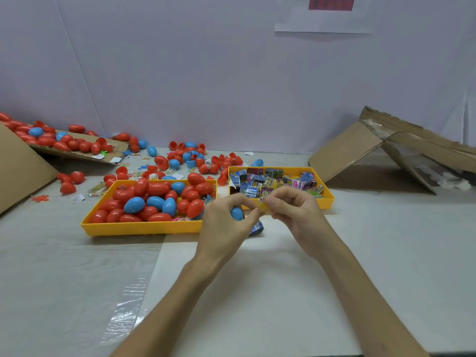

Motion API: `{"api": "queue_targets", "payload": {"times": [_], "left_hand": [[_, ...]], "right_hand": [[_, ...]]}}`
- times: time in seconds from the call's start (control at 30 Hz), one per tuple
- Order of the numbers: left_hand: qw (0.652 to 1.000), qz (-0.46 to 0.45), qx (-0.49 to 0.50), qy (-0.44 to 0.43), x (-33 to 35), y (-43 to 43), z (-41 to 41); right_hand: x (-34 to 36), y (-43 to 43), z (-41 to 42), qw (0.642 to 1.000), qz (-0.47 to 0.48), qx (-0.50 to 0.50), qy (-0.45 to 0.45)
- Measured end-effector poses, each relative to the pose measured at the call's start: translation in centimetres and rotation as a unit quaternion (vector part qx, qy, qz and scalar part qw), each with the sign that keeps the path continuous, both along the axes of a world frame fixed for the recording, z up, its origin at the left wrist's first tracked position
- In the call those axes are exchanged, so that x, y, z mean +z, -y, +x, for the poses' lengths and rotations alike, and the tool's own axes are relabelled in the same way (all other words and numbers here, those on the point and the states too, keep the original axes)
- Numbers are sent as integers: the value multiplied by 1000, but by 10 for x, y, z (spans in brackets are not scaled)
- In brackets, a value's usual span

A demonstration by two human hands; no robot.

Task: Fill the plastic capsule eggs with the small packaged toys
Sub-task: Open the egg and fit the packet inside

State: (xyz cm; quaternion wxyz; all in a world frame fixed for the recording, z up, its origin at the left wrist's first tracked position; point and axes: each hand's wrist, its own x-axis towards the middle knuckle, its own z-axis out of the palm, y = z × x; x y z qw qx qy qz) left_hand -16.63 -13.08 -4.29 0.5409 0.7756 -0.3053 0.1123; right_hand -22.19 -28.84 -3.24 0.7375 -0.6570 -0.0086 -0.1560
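Yellow plastic for both trays, side by side at mid-frame on the pale table [257,292]. Head view: in the left tray [141,228], heaped red and blue capsule eggs [154,197]; in the right tray [328,199], a jumble of small packaged toys [270,181] in printed wrappers. Just in front of the gap between the trays, both hands raised and close together. Left hand [221,225] curled round a blue egg half [237,213], with thumb and forefinger also pinching a small yellow packet [262,206]. Right hand [293,215] pinching the same packet from the other side, remaining fingers loosely bent. Beneath the hands, on the table, another blue egg piece [256,228] with a printed wrapper showing; whether inside it or just against it, impossible to tell. Behind the trays, scattered loose eggs and halves [185,158]. At upper left, a cardboard flap [77,153] carrying more eggs; at right, a collapsed cardboard box [360,150].
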Motion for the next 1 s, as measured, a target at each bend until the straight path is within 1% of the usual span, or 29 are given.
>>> {"api": "queue_targets", "payload": {"times": [0.13, 0.23, 0.3, 0.37, 0.4, 0.43, 0.47, 0.53, 0.57, 0.6, 0.63, 0.8, 0.93, 1.0], "left_hand": [[999, -38, 28, -26, 1, -2, 4], [998, -45, 22, -38, 2, -1, 4], [998, -46, 9, -49, 3, -1, 4], [992, -57, -33, -103, 5, -1, 4], [984, -71, -57, -153, 6, -2, 4], [969, -92, -76, -215, 8, -4, 4], [947, -124, -96, -282, 11, -5, 5], [887, -208, -138, -388, 16, -7, 5], [859, -247, -159, -418, 18, -8, 6], [841, -274, -177, -433, 19, -9, 8], [834, -284, -191, -433, 20, -9, 8], [858, -271, -220, -376, 17, -12, 10], [890, -230, -197, -341, 13, -13, 10], [901, -213, -184, -331, 13, -14, 11]], "right_hand": [[0, -4, -1, 1000, -18, 2, -10], [-1, -7, -1, 999, -18, 14, -23], [0, -8, -1, 1000, -3, 12, -15], [1, -8, -2, 1000, 18, 4, -1], [1, -7, -2, 1000, 25, 5, 3], [2, -7, -2, 1000, 30, 7, 5], [2, -7, -2, 999, 35, 7, 6], [3, -7, -3, 999, 37, -6, 4], [4, -8, -3, 999, 39, -17, 4], [4, -8, -4, 999, 41, -28, 2], [4, -8, -4, 998, 44, -40, -2], [3, -7, -3, 996, 57, -70, -14], [3, -7, -3, 997, 50, -62, -14], [4, -7, -4, 997, 48, -61, -14]]}}
